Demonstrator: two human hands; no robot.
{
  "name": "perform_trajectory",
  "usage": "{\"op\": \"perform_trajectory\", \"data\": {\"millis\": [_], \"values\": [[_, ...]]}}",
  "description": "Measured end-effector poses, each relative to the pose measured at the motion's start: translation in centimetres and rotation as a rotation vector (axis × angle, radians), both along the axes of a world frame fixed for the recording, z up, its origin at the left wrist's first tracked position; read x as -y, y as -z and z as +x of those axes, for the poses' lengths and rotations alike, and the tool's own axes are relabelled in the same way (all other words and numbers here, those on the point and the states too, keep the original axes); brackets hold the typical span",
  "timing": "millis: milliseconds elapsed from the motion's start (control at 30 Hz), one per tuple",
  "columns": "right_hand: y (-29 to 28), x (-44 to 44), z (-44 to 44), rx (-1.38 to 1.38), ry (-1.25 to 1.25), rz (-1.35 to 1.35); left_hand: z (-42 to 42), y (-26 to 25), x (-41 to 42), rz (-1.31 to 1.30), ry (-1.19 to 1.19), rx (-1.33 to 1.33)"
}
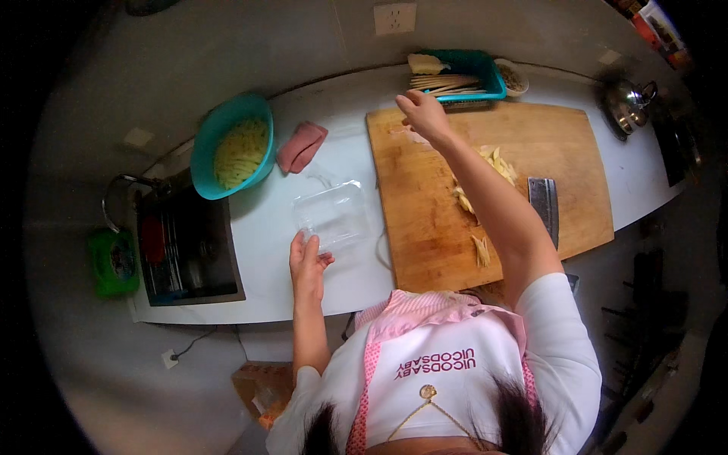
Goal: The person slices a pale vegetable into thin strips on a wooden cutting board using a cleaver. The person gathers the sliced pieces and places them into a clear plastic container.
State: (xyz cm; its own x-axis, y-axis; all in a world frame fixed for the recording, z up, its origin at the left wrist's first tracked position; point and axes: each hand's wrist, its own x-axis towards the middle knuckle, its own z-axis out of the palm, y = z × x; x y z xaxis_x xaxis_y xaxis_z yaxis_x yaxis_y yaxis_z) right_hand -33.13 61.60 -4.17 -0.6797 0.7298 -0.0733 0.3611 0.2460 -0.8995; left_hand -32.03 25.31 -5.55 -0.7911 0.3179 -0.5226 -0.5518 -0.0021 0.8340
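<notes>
My left hand (309,259) grips the near-left corner of a clear plastic tray (335,216) over the white counter. Above the far-left part of the wooden cutting board (421,239) is my right hand (424,114), its fingers bent, close to the rim of a teal basket (496,85); whether it holds anything cannot be told. The basket contains thin wooden sticks (446,84) and a pale piece. Cut pale yellow pieces (496,162) lie on the board, partly hidden by my right forearm. A cleaver (543,207) rests to their right, and thin strips (482,251) lie nearer me.
A teal bowl (264,170) of pale cut strips stands at the back left beside a folded pink cloth (302,147). Further left are a dark sink (193,250) with a faucet and a green jug (112,264). A small bowl (512,78) and a metal kettle (628,108) stand at the back right.
</notes>
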Motion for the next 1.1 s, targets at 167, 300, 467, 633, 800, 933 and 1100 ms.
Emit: {"op": "perform_trajectory", "data": {"millis": [167,300,467,633,800,933,1100], "values": [[-2.3,-0.6,10.1,-0.082,0.033,-0.077,0.6,1.2,-2.4,-0.006,0.128,0.044],[-3.3,-0.3,20.5,-0.077,0.202,-0.087,1.8,1.4,-5.7,-0.015,0.221,0.085],[0.1,3.0,32.0,0.049,0.45,-0.076,2.8,2.5,-9.3,0.037,0.265,0.112],[5.0,8.1,39.6,0.454,0.588,0.336,2.8,3.4,-11.2,0.095,0.325,0.053],[6.2,10.5,41.1,0.712,0.563,0.323,3.0,3.8,-12.7,0.087,0.264,0.067],[7.3,9.8,40.7,0.708,0.573,0.265,2.4,4.9,-13.5,0.124,0.249,0.045],[6.4,8.2,39.5,0.727,0.559,0.226,1.1,5.4,-15.2,0.139,0.249,-0.013]]}}
